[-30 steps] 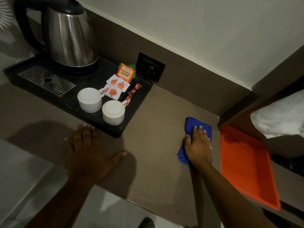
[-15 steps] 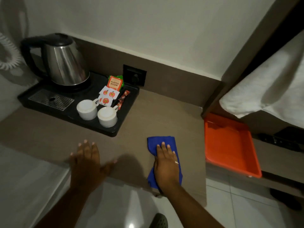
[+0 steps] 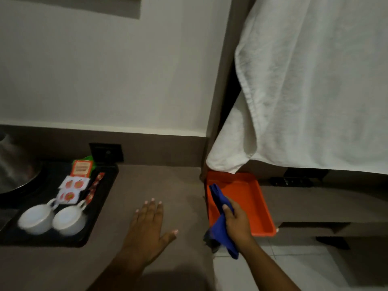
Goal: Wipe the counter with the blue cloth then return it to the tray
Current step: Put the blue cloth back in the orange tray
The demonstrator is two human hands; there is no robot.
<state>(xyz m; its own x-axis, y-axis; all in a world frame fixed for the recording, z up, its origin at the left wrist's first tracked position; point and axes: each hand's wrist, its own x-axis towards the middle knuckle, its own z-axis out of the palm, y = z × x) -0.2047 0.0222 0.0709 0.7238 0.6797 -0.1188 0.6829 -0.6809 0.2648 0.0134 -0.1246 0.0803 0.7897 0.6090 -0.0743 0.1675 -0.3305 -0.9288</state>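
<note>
My right hand (image 3: 236, 221) grips the blue cloth (image 3: 220, 224), which is bunched and lifted off the brown counter (image 3: 178, 192). The cloth's upper end hangs over the left side of the orange tray (image 3: 252, 196); its lower end dangles past the counter's right edge. The tray sits on a lower shelf just right of the counter. My left hand (image 3: 150, 225) lies flat on the counter with its fingers spread, holding nothing.
A black tray (image 3: 100, 213) at the left carries two white cups (image 3: 53, 219), tea sachets (image 3: 72, 187) and a steel kettle (image 3: 12, 169). A wall socket (image 3: 106, 152) sits behind it. A white towel (image 3: 315, 85) hangs over the orange tray's far end.
My right hand has stopped pressing the cloth flat, gathered it up and carried it right, off the counter and over the orange tray. The view has swung to the right.
</note>
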